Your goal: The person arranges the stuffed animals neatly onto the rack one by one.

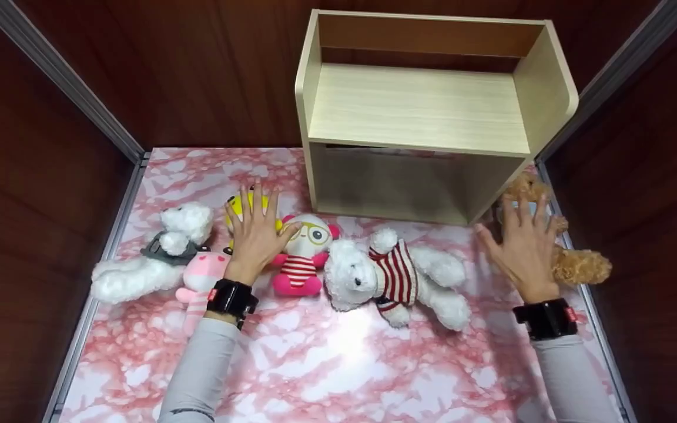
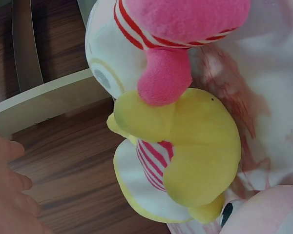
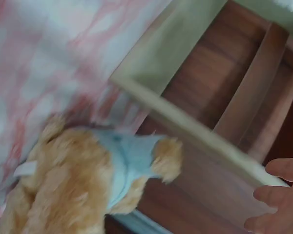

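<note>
My left hand [image 1: 255,244], fingers spread and straight, is over a yellow plush toy [image 1: 236,205] and overlaps it in the head view. In the left wrist view this yellow toy [image 2: 205,141] shows a striped belly. Beside the thumb lies a pink-and-white plush with round glasses [image 1: 300,271]. A pink plush [image 1: 205,271] lies by the left wrist. My right hand [image 1: 525,252], also spread flat, partly hides a curly brown teddy bear [image 1: 582,266]. The right wrist view shows this teddy [image 3: 68,175] in a light blue top. Both hands hold nothing.
A pale wooden two-tier shelf [image 1: 421,103] stands at the back, between the hands. A white plush bear in a striped sweater [image 1: 398,273] lies before it. Another white plush in a dark vest [image 1: 188,220] lies far left. Dark wood walls [image 1: 50,176] enclose the pink-marbled table [image 1: 338,376].
</note>
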The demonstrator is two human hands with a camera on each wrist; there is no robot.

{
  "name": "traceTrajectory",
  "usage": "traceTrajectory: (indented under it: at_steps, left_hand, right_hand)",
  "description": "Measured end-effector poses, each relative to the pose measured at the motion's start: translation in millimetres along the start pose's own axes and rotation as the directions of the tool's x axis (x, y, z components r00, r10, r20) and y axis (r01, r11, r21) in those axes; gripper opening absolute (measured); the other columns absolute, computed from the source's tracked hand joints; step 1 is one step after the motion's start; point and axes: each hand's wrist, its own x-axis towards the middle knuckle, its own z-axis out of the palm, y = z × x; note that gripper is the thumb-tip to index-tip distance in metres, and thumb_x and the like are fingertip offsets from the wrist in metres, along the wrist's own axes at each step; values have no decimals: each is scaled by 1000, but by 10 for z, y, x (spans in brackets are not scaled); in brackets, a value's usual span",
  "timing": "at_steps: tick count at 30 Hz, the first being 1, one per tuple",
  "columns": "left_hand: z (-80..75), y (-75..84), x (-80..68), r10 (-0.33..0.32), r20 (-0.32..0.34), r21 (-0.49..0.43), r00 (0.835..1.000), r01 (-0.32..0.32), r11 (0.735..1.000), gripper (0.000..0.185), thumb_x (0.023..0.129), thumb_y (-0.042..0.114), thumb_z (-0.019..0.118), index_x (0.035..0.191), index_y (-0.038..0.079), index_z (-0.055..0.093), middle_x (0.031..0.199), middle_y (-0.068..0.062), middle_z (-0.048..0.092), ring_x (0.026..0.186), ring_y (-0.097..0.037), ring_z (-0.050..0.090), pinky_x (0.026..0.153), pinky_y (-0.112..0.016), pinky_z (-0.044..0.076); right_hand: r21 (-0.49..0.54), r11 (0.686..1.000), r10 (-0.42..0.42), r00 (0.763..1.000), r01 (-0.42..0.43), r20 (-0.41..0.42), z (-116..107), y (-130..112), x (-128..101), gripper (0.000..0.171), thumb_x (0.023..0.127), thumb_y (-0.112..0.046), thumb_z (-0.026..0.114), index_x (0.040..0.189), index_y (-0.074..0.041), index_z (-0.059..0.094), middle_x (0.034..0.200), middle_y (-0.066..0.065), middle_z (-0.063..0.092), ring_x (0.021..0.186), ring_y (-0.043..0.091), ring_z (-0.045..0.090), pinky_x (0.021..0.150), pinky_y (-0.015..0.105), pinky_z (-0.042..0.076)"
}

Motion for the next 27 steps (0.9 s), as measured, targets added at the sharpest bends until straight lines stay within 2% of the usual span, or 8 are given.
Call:
traceTrajectory:
  at_steps: [7,14,19,23,27]
  left_hand:
    - [25,0,-33,8,2,-16,1000,-7,1000,94,87,79,28,155,15,23,159,-10,-18,142,-33,-22,104,-67,-15]
    - [52,-12,-56,3,-11,-19,1000,-3,1000,93,87,79,28,155,16,22,160,-11,-13,142,-33,-21,106,-67,-10]
    - [87,-7,-89,4,-9,-30,1000,-4,1000,92,87,77,32,156,17,20,160,-13,-10,142,-35,-19,106,-68,-7]
    - [113,-3,-114,-8,-2,-67,1000,8,998,92,88,76,34,156,16,20,160,-12,-11,142,-36,-18,106,-67,-9]
    - [135,-4,-129,-16,-2,-86,1000,16,996,91,88,76,35,156,16,20,160,-10,-13,142,-36,-18,107,-67,-6]
  right_hand:
    - [52,994,-98,995,98,4,46,-318,-50,82,92,-59,50,150,-6,28,159,14,5,143,30,-14,109,56,-12]
    - [51,977,-206,978,205,15,126,-635,-65,81,90,-61,50,148,-8,32,159,11,5,144,33,-8,110,60,-5]
    - [78,966,-253,964,246,86,250,-846,-82,80,90,-64,49,147,-9,36,158,14,12,145,35,-2,110,62,-3]
    - [105,953,-297,944,284,141,379,-1000,-95,81,89,-67,49,144,-8,42,155,17,24,142,42,15,107,68,9]
    - [93,936,-350,921,339,171,497,-1127,-100,82,86,-69,52,141,-9,48,150,18,36,137,44,29,104,66,26]
